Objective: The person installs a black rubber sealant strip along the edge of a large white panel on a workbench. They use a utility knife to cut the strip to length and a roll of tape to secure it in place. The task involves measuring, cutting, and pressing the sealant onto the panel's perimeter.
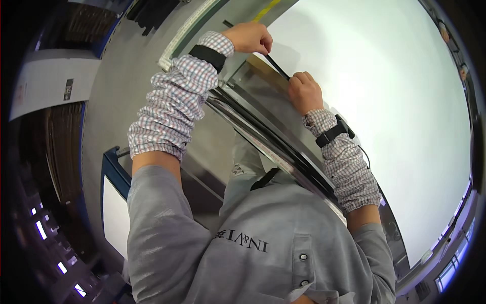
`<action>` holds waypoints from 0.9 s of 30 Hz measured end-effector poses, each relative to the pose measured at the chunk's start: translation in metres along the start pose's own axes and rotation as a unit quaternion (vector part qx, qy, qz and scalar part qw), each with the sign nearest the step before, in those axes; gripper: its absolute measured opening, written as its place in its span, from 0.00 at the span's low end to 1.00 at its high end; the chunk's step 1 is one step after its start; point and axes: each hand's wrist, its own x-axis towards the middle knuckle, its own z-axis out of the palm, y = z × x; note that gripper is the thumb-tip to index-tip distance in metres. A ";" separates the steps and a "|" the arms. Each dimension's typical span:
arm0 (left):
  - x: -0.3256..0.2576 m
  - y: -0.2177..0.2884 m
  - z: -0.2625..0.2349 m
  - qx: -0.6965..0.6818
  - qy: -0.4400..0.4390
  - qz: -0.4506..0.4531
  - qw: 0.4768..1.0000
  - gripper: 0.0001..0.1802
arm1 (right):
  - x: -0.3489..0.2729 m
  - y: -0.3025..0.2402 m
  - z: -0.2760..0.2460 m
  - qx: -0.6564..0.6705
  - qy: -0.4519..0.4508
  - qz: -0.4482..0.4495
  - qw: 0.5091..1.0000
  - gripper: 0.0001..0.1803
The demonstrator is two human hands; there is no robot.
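Two bare hands work at one thin black strip [277, 66], the left hand [250, 38] closed with its fingers pinching the upper end and the right hand [305, 92] curled closed around the lower end. The strip slants in the short gap between them, at the near edge of a large white panel [390, 121], though whether it touches that panel cannot be told. Checked sleeve covers [169, 106] with black bands [208, 57] at the wrists clothe both forearms, and long dark rails [281, 145] run diagonally between the hands and the person's gray shirt [197, 263]
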 end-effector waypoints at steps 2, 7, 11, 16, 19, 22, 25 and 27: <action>0.002 -0.001 0.005 -0.026 -0.014 0.015 0.999 0.07 | -0.003 -0.003 -0.004 0.001 -0.001 -0.001 1.000 0.02; 0.008 -0.004 0.022 -0.062 -0.012 0.072 0.995 0.07 | -0.013 -0.008 -0.018 -0.017 -0.008 0.021 1.000 0.03; 0.024 0.002 0.039 -0.079 -0.015 0.094 0.992 0.07 | -0.022 0.000 -0.024 -0.042 -0.018 0.022 0.999 0.04; 0.036 0.010 0.063 -0.104 -0.006 0.123 0.987 0.07 | -0.038 0.009 -0.028 -0.063 -0.025 0.038 0.997 0.05; 0.036 0.008 0.069 -0.114 -0.010 0.136 0.984 0.07 | -0.042 0.007 -0.031 -0.062 -0.028 0.047 0.997 0.06; 0.036 0.005 0.071 -0.124 0.003 0.159 0.979 0.07 | -0.040 0.004 -0.032 -0.062 -0.033 0.055 0.996 0.06; 0.036 0.003 0.070 -0.109 0.016 0.171 0.979 0.07 | -0.037 0.001 -0.030 -0.058 -0.035 0.071 0.995 0.06; 0.034 0.003 0.069 -0.106 0.037 0.176 0.978 0.06 | -0.035 -0.001 -0.027 -0.053 -0.029 0.076 0.995 0.07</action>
